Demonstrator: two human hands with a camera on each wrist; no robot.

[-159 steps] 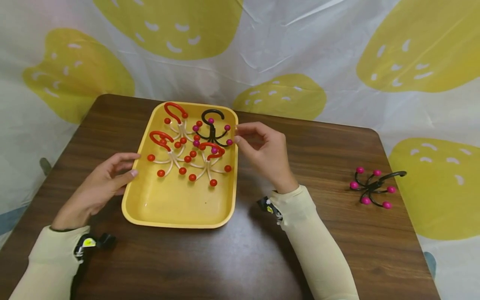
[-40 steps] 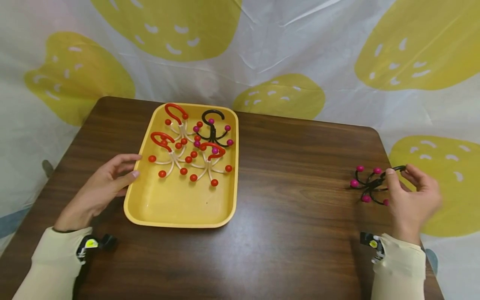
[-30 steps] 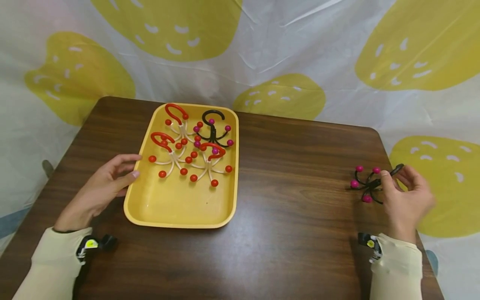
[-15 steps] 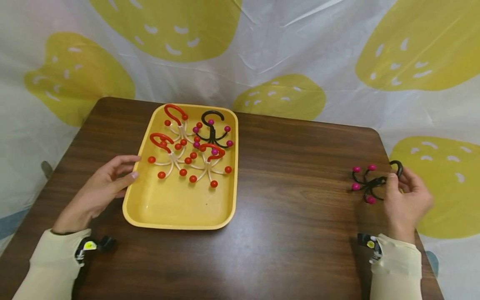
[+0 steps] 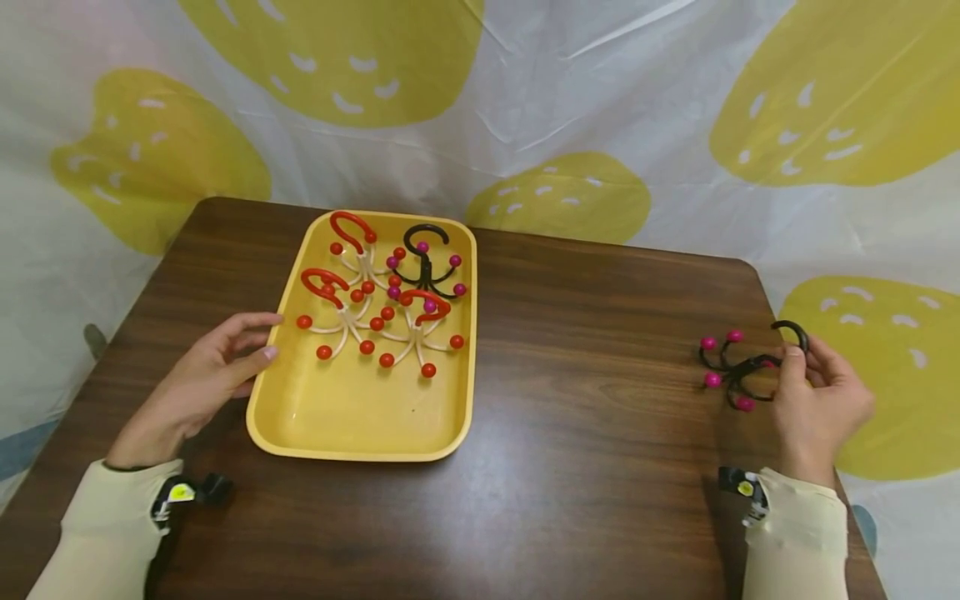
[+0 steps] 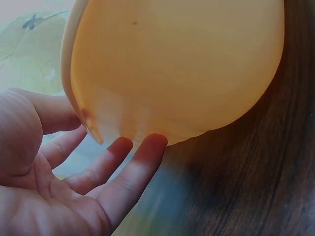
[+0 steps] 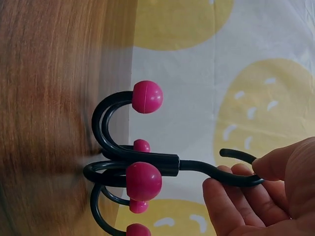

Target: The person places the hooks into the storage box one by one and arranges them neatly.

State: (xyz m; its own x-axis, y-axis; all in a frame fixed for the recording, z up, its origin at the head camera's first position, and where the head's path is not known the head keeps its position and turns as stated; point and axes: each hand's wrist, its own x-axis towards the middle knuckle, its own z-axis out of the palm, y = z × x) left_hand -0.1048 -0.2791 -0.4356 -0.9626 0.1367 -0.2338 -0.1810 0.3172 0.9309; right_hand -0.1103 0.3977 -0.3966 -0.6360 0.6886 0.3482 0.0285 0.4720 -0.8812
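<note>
My right hand pinches the curved top hook of a black multi-hook hanger, whose several prongs end in pink balls. In the head view this black hanger is tilted over the table's right side; whether it still touches the wood I cannot tell. My left hand touches the left wall of a yellow tray with relaxed fingers. At the tray's far end lie another black hanger with pink balls and 3 white hangers with red hooks and red balls, one of them a white hanger by the right wall.
A brown wooden table carries everything, its right edge close to my right hand. Behind it hangs a white cloth with yellow fruit prints. Each wrist has a small black camera, such as the right wrist camera.
My right hand has left the tray's right rim, moved right and taken the black hanger by its hook. The hanger has since tilted, hook raised. My left hand stays at the tray.
</note>
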